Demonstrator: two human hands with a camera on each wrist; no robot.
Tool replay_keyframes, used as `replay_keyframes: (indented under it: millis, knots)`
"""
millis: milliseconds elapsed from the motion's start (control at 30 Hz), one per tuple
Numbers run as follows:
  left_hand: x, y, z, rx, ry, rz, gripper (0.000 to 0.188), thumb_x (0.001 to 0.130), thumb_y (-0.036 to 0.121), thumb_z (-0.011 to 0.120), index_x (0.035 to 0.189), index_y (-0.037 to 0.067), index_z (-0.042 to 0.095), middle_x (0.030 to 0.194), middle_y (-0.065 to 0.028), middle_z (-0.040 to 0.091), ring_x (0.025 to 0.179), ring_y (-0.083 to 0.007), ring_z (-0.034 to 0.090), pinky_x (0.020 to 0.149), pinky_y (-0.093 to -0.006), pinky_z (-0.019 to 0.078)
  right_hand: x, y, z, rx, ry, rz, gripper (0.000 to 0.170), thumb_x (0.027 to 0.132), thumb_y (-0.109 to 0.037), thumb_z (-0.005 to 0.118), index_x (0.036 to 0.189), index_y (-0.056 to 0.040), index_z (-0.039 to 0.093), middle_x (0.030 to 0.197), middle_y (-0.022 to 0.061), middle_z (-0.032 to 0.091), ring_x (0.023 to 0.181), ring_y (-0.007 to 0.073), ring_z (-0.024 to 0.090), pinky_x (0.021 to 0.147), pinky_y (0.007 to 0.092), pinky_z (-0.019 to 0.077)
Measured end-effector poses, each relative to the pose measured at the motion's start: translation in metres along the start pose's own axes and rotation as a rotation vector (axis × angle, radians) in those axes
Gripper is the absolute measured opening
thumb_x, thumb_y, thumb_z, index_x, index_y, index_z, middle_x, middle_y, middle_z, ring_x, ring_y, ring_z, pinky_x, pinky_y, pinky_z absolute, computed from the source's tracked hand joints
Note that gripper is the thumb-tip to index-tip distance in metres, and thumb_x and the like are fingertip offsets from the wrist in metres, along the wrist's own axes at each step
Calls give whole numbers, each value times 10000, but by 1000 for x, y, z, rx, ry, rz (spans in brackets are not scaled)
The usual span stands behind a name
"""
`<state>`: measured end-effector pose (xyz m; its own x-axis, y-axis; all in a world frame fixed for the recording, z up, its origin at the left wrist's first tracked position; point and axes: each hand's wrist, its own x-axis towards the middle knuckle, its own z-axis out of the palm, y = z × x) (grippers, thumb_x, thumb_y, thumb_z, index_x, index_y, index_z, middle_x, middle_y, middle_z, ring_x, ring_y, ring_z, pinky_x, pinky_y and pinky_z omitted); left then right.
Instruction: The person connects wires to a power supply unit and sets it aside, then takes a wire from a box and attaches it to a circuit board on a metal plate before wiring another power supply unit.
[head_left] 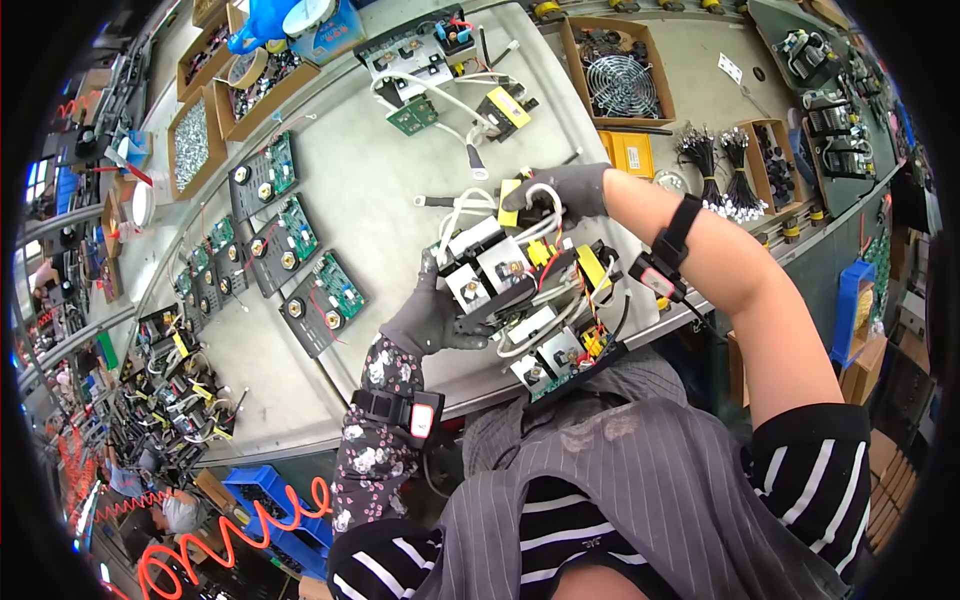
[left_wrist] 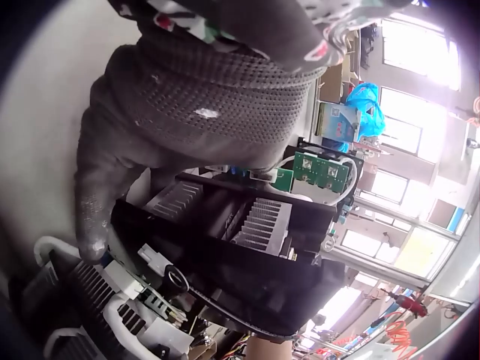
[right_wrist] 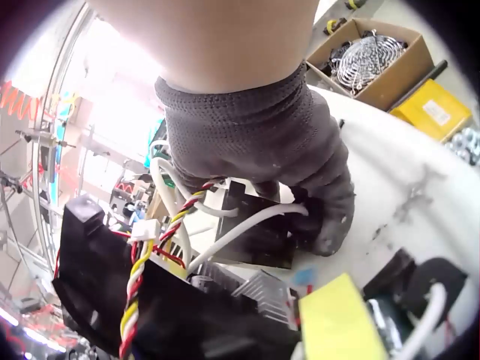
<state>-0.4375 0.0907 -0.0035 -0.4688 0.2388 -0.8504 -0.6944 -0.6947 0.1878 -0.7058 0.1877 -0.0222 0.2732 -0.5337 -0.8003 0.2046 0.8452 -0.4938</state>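
Note:
Both hands wear dark grey gloves. My left hand [head_left: 420, 318] grips the near-left side of a circuit assembly [head_left: 500, 262] with silver heat sinks [left_wrist: 266, 225] and a black plastic housing [left_wrist: 217, 236]. Thumb and fingers straddle the housing in the left wrist view. At the far side of this assembly, my right hand [head_left: 578, 190] holds a black block [right_wrist: 255, 236] with a yellow label [head_left: 509, 203], its fingers curled over the block. White cables [right_wrist: 251, 229] run from it. A similar assembly [head_left: 548, 362] lies at the table edge, close to the person's apron.
Another wired assembly [head_left: 410, 65] stands at the table's back. Several black plates with green boards [head_left: 290, 240] lie to the left. A box of fan guards [head_left: 620, 85], a yellow box [head_left: 627, 154] and cable bundles [head_left: 715, 165] line the right; a screw box [head_left: 193, 145] sits far left.

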Motion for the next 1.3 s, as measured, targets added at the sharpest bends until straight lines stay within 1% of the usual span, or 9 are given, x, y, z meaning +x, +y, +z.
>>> replay_keyframes:
  millis: [67,233,267,333,500,667,867,1067,1300]
  knots:
    - [-4,0,11,30,29,193,1037,718,910,160,1466,204,296,1394,-110,457,1224,-328,492,917,-544,469,-12,0,2,-72,-9,-85,259,793,-426,655,846,-173,662,675,-79,609,533,31,539,441,230,419]
    - [-25,10,3,-33,57,427,1020,708,889,301,1401,145,381,1237,-97,582,1060,-290,618,823,-484,556,-70,-21,44,-184,165,-479,573,708,-241,767,1174,-56,491,961,94,643,837,153,618,741,298,508]
    - [-30,14,9,-100,141,506,962,751,829,406,1391,111,391,1193,-100,598,1030,-275,630,829,-464,561,-91,-33,56,-308,209,-463,532,718,-174,765,1158,-65,488,995,100,629,907,148,606,790,314,503]
    - [-41,18,4,35,165,673,827,813,709,517,1361,96,424,1167,-107,606,1016,-258,634,838,-434,566,-98,-32,72,-551,394,-1037,570,640,-154,801,1132,-103,516,1006,131,581,892,226,607,744,351,507]
    - [-50,45,4,397,505,1034,589,694,90,758,1200,38,461,1320,-143,432,1105,-239,547,951,-366,479,-112,-36,81,-920,620,-1390,545,577,-162,805,1067,-196,569,981,102,525,869,318,570,686,382,508]
    - [-44,63,12,756,519,1349,599,611,237,828,1094,55,524,1245,-135,406,1092,-226,514,929,-359,475,-72,-15,72,-1001,644,-1632,477,603,-119,798,989,-222,539,952,105,501,853,341,578,677,393,507]
    - [-35,63,2,1002,557,1458,643,578,313,888,1051,79,520,1191,-113,436,1061,-222,516,901,-352,490,-52,13,41,-1070,787,-1575,381,595,-111,787,864,-181,527,959,114,540,938,362,572,770,445,488]
    - [-24,17,12,1191,719,1509,550,531,149,846,961,132,505,1038,-84,434,998,-301,526,993,-501,431,-61,60,6,-992,749,-1122,340,627,-120,786,835,-120,518,1004,108,545,986,325,553,834,405,460]
    - [-25,2,18,1300,736,1518,518,529,160,855,963,141,574,1011,-52,452,975,-251,548,1071,-587,353,-87,62,-41,-378,165,-503,356,738,-159,711,1089,-106,678,1195,72,594,1110,161,535,992,322,376]
